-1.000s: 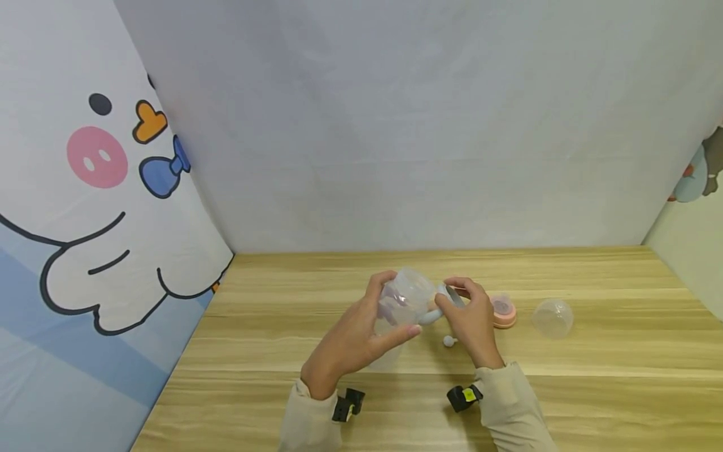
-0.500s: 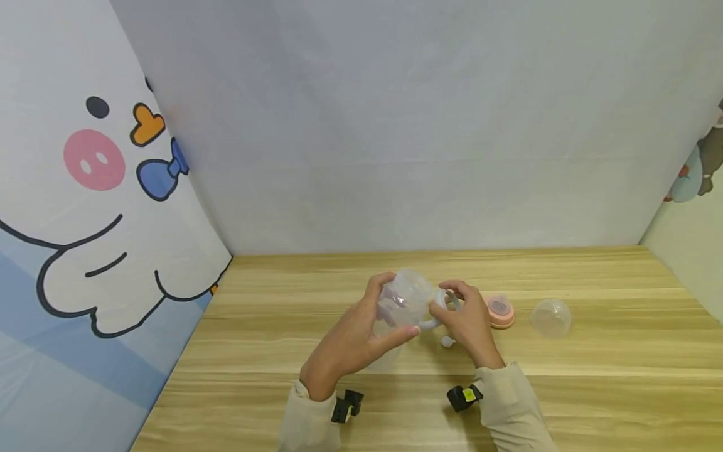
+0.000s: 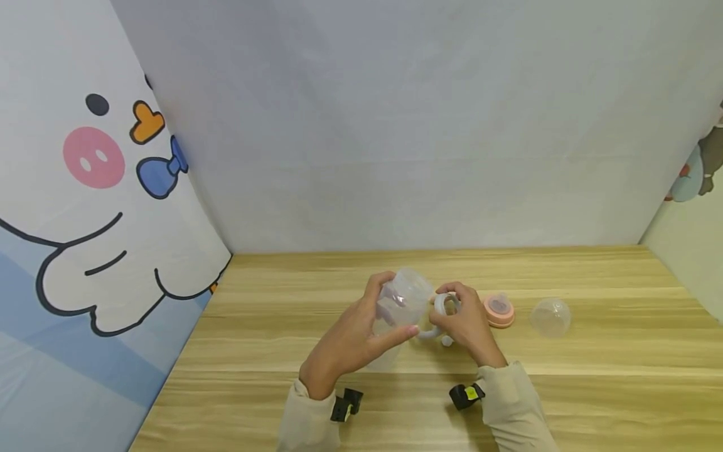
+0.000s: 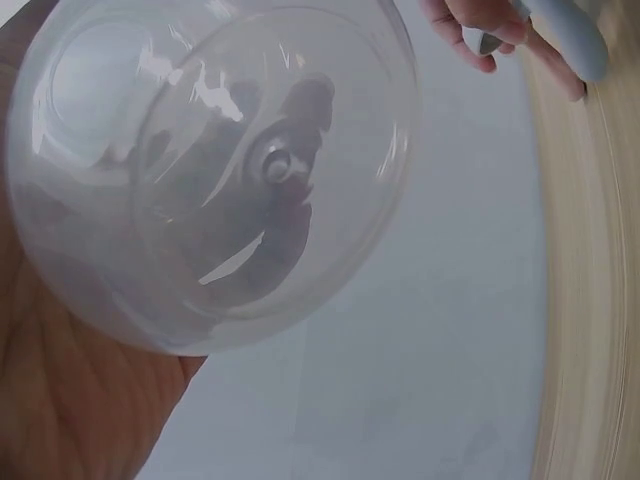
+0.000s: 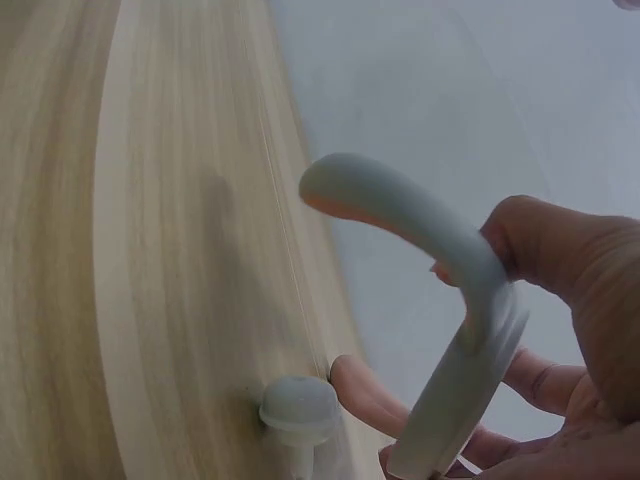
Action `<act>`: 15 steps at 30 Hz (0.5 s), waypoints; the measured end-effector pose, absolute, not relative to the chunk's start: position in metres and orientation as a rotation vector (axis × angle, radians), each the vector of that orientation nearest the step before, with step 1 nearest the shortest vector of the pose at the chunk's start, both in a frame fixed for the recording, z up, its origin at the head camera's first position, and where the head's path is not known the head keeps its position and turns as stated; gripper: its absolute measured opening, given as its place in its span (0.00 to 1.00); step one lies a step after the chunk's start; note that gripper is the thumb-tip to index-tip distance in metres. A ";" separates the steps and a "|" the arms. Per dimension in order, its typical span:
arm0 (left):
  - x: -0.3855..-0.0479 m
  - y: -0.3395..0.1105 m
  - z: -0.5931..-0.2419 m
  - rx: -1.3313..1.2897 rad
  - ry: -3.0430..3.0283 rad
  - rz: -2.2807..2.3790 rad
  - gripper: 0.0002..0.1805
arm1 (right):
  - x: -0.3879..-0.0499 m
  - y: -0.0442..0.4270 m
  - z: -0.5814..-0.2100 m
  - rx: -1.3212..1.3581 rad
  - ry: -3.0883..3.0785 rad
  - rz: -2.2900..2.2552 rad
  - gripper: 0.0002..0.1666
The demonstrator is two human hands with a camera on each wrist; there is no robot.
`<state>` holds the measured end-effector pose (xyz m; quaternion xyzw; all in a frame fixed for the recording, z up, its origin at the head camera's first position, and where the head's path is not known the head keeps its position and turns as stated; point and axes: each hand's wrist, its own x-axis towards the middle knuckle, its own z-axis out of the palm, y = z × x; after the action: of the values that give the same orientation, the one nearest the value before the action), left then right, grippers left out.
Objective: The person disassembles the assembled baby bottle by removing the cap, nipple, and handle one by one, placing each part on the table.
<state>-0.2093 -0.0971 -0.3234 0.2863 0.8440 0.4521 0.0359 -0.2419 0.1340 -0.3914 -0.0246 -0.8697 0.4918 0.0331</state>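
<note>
My left hand (image 3: 350,336) grips a clear, rounded baby bottle (image 3: 408,294), tilted with its mouth toward the right. In the left wrist view the bottle's round base (image 4: 275,165) faces the camera. My right hand (image 3: 467,319) pinches a pale grey bottle-handle ring (image 3: 440,305) between thumb and fingers. One curved grip (image 5: 400,205) of it sticks out in the right wrist view. The ring is apart from the bottle, just right of its mouth. Below the ring, a small white knob-headed piece (image 5: 300,405) lies on the table.
A pink bottle collar with a clear teat (image 3: 499,311) sits right of my right hand. Farther right lies a clear dome cap (image 3: 551,318). The wooden table (image 3: 271,295) ends at a pale cloth backdrop (image 3: 429,157).
My right hand has turned the handle ring so its opening shows more, and drawn it slightly down from the bottle's mouth. My left hand and the bottle have hardly moved.
</note>
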 end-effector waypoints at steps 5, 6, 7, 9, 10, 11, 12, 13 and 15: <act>-0.209 -0.097 -0.323 0.863 2.580 1.376 0.43 | -0.242 0.135 -0.392 -0.046 -2.696 1.527 0.28; -0.209 -0.097 -0.323 0.862 2.580 1.373 0.43 | -0.242 0.136 -0.392 -0.045 -2.697 1.531 0.28; -0.209 -0.097 -0.323 0.861 2.579 1.370 0.43 | -0.242 0.136 -0.393 -0.047 -2.701 1.533 0.28; -0.209 -0.097 -0.323 0.858 2.581 1.365 0.43 | -0.242 0.135 -0.393 -0.048 -2.708 1.534 0.28; -0.209 -0.097 -0.323 0.858 2.583 1.363 0.43 | -0.242 0.135 -0.393 -0.048 -2.713 1.535 0.28; -0.209 -0.097 -0.323 0.858 2.584 1.361 0.43 | -0.242 0.135 -0.394 -0.045 -2.717 1.539 0.27; -0.209 -0.097 -0.323 0.858 2.586 1.360 0.43 | -0.243 0.136 -0.394 -0.038 -2.725 1.538 0.27; -0.209 -0.097 -0.323 0.859 2.587 1.360 0.43 | -0.243 0.136 -0.394 -0.030 -2.730 1.545 0.27; -0.209 -0.097 -0.323 0.862 2.590 1.358 0.43 | -0.243 0.136 -0.395 -0.014 -2.739 1.564 0.26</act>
<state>-0.2093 -0.0966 -0.3228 0.2824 0.8485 0.4450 0.0465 -0.2431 0.1358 -0.3953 -0.0045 -0.8683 0.4959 -0.0061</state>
